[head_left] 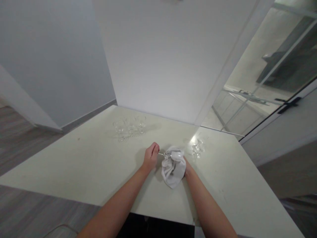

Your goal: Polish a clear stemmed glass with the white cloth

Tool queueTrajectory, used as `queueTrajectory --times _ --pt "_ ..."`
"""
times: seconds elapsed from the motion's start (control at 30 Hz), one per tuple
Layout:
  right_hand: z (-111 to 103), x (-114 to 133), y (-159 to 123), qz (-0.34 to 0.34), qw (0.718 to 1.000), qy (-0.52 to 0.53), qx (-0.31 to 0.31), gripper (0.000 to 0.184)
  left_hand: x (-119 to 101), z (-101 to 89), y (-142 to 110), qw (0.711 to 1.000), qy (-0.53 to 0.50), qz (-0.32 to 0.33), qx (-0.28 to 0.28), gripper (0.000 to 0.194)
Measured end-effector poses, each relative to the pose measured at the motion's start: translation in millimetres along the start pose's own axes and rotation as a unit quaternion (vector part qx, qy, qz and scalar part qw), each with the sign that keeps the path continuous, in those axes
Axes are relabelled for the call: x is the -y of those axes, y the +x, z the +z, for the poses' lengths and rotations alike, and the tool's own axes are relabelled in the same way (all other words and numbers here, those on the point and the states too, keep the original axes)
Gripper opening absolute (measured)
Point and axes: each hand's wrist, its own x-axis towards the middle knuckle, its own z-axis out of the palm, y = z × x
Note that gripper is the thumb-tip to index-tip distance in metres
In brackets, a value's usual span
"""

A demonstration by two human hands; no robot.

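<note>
Near the middle of the table, a clear stemmed glass [162,153] is held sideways, its bowl to the right. My left hand [151,155] is closed around the foot end of the stem. A white cloth [172,175] is bunched around the bowl and hangs down below it. From the right, my right hand [187,167] grips the cloth against the glass; most of its fingers are hidden behind the fabric.
Several clear stemmed glasses [131,128] stand at the back left of the white table [74,165]. More clear glassware [197,148] stands right of my hands. A white wall [158,66] rises behind the table, with a glass-paned door [250,94] at the right.
</note>
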Motion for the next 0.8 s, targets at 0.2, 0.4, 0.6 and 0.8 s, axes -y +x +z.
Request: queueTrajectory --times 0.2,0.4,0.6,0.8 --pt "-16 -1 1 -0.058 0.984 -0.165 0.032 0.022 -5 -10.0 -6 0.988 0.032 0.146 0.028 0.028" --pt "-14 -2 6 -0.050 0.974 -0.211 0.072 0.027 -2 -12.6 -5 0.977 0.046 0.202 0.045 0.023" --pt "-18 1 5 -0.035 0.969 -0.220 0.103 0.030 -3 -12.8 -6 0.975 0.042 0.211 0.050 0.023" --pt "-28 -5 9 -0.040 0.966 -0.244 0.073 0.026 -3 -9.5 -6 0.983 0.039 0.176 0.039 0.025"
